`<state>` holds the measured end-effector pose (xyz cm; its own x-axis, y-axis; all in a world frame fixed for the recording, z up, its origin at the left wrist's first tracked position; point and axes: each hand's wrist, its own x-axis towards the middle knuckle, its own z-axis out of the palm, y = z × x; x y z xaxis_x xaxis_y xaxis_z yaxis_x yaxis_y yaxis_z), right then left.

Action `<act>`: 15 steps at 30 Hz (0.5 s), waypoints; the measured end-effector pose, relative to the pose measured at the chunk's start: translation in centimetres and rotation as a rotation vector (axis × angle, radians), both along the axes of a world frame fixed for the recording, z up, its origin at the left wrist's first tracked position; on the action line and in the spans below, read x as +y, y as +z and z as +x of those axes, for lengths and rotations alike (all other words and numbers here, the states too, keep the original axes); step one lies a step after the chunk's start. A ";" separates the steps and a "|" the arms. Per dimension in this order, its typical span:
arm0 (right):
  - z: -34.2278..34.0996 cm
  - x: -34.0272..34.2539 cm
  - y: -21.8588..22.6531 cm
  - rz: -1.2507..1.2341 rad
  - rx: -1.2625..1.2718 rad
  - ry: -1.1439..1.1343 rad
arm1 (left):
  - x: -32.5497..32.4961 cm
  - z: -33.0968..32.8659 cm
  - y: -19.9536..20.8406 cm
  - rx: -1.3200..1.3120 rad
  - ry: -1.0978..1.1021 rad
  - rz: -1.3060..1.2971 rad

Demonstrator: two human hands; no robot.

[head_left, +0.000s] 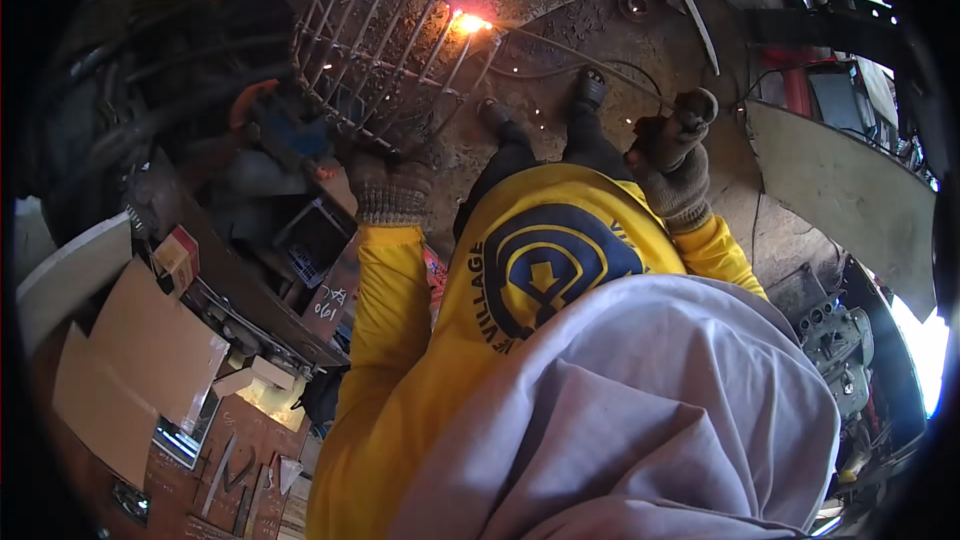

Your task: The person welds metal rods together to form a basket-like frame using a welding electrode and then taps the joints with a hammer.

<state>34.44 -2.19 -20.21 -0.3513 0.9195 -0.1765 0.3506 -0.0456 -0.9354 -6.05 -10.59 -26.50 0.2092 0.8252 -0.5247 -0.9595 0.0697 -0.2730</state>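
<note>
A rusty metal grate (385, 40) of parallel bars in a curved frame stands ahead of me, left of my feet. At its far right corner a bright orange-white welding glow (468, 23) burns, and sparks fly about it. My right hand (678, 175), in a knitted glove, is closed around a welding electrode holder (692, 112). From it a long thin rod (590, 60) reaches across to the glow. My gloved left hand (392, 187) is closed at the grate's near end; its fingertips are partly hidden in shadow.
A dark cable (545, 73) runs over the dirty floor beyond my shoes (591, 88). Cardboard (140, 370) and a wooden board with hand tools (235, 480) lie at the lower left. To the right are a pale sheet panel (840, 200) and a grey machine part (840, 350).
</note>
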 end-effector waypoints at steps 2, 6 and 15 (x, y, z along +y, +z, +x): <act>0.1 0.1 -0.1 0.028 0.006 0.018 | 2.2 2.5 3.2 0.138 0.124 -0.118; 0.0 -0.3 -0.1 -0.080 0.011 -0.068 | 2.7 3.0 4.6 0.269 0.093 -0.176; 0.3 -0.5 -0.6 -0.056 0.010 -0.023 | 3.3 3.8 4.7 0.674 -0.097 -0.602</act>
